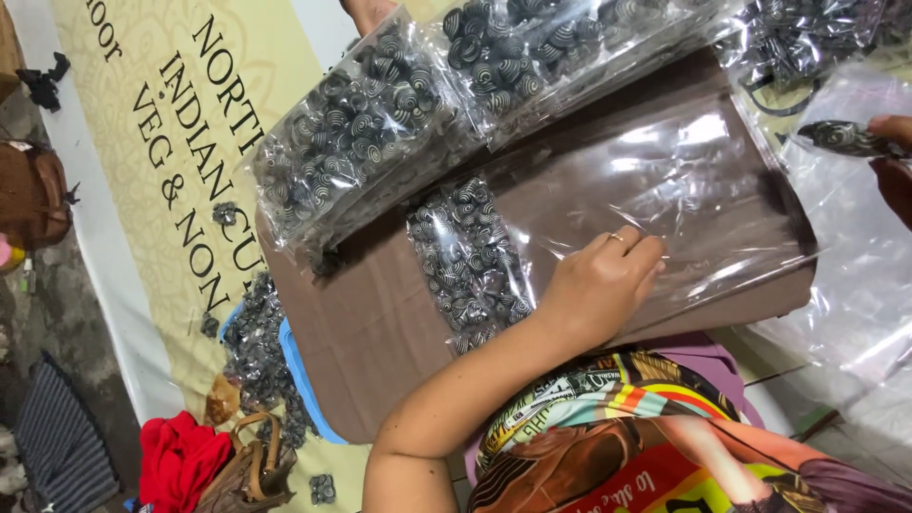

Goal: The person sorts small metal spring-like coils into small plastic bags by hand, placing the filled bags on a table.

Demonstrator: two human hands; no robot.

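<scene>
Left hand (600, 285): fingers curled, pressing clear plastic sheet (665, 180); bead packet (470, 261) at nine o'clock. Right hand (893, 161), three o'clock: grip indeterminable.

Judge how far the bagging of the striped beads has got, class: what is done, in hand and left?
Done: two filled clear bags lie at the far edge of the brown board. In hand: the left hand presses a partly filled bag, beads bunched at one end. Left: loose beads in the blue tray, and empty clear bags to the right.
</scene>
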